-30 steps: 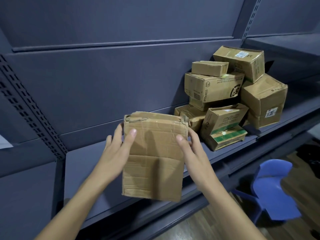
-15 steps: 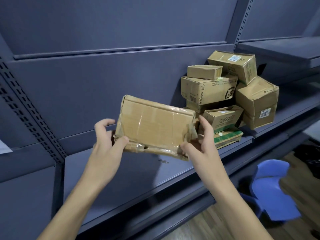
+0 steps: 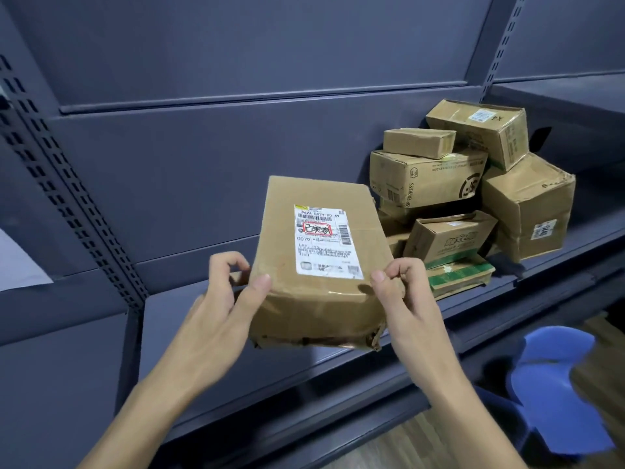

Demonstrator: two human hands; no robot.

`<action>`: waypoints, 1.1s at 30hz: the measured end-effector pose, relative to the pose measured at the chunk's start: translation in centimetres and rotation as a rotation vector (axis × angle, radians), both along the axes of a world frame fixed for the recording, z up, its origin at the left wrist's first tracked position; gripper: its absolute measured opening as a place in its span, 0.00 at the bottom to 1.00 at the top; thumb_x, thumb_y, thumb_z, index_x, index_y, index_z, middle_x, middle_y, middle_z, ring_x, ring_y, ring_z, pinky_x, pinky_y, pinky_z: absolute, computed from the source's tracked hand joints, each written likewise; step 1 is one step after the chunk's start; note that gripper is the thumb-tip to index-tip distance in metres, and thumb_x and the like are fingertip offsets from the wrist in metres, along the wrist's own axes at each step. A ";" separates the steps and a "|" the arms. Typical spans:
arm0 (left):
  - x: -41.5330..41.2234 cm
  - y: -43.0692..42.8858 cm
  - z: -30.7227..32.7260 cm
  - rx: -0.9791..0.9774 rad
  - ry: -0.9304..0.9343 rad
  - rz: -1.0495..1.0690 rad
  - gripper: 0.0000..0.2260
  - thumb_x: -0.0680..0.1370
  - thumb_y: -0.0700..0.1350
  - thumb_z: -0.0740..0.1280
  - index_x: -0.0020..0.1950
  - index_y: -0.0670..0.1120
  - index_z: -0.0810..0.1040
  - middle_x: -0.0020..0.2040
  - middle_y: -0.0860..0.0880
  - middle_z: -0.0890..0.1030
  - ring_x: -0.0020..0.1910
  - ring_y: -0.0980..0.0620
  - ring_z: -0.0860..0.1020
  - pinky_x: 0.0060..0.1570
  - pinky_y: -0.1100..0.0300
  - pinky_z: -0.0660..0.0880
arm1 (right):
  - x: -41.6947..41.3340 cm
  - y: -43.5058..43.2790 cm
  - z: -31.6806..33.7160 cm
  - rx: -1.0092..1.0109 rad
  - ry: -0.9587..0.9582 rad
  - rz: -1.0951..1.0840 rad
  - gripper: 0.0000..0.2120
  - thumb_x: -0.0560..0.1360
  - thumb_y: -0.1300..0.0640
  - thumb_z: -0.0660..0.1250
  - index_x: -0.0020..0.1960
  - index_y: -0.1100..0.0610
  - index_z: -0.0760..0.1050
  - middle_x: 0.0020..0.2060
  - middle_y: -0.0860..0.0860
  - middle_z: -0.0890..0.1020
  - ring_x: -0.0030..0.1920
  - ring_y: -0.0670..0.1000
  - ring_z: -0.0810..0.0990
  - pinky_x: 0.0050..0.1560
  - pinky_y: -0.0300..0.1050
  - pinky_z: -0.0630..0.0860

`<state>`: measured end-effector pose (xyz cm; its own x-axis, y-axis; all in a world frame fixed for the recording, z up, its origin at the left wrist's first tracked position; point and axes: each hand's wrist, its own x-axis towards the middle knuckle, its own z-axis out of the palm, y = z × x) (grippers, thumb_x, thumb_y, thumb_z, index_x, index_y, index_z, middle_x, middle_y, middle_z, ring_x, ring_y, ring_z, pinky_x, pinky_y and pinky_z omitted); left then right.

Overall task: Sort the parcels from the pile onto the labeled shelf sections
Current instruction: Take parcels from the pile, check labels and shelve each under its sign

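Parcel (image 3: 318, 265) at frame centre, label up, above shelf (image 3: 162, 319); fingers (image 3: 258, 289) of left hand (image 3: 220, 306) and right hand (image 3: 402, 299) curled on its near corners; label-check step, seemingly; calls next for finding matching section.

The parcel (image 3: 318, 265) is held between the two hands, over the front part of the shelf (image 3: 189, 319). The left hand (image 3: 220, 309) grips the parcel's near left corner and the right hand (image 3: 406, 299) its near right corner. A label (image 3: 326, 242) lies on the parcel's upturned face. Right of the parcel and behind it, the pile (image 3: 473, 198) stands on the same shelf, against the back panel (image 3: 236, 164). Below and right of the parcel, a chair (image 3: 554, 384) stands on the floor before the shelf. Left of the parcel rises a slotted upright (image 3: 67, 198).
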<state>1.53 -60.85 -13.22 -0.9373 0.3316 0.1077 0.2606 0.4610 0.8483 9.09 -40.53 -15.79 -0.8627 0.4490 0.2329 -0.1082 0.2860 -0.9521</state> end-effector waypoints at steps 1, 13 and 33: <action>0.2 0.0 0.0 -0.013 -0.001 0.014 0.07 0.75 0.63 0.51 0.51 0.64 0.59 0.39 0.56 0.77 0.32 0.61 0.73 0.39 0.61 0.68 | -0.2 0.0 -0.2 0.003 0.003 -0.004 0.13 0.73 0.41 0.61 0.45 0.50 0.66 0.36 0.37 0.73 0.37 0.39 0.69 0.35 0.33 0.67; 4.9 -1.5 0.3 -0.055 -0.004 0.244 0.12 0.81 0.53 0.55 0.59 0.70 0.66 0.48 0.61 0.80 0.43 0.62 0.76 0.47 0.66 0.67 | -2.5 -1.7 -1.5 -0.017 -0.002 0.308 0.09 0.74 0.50 0.67 0.54 0.44 0.74 0.52 0.38 0.78 0.53 0.38 0.75 0.45 0.31 0.69; 25.6 -25.2 -5.2 0.344 0.210 1.324 0.22 0.75 0.33 0.65 0.48 0.64 0.75 0.62 0.63 0.77 0.58 0.57 0.74 0.41 0.85 0.61 | 5.5 -35.3 -4.9 -0.039 -0.012 1.094 0.14 0.74 0.60 0.70 0.50 0.41 0.76 0.59 0.30 0.74 0.58 0.35 0.76 0.48 0.26 0.70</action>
<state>27.13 -86.07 -18.46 -0.4862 -0.8554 0.1785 -0.0668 0.2400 0.9685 14.57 -75.81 -20.72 -0.8012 -0.5547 0.2244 -0.2760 0.0098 -0.9611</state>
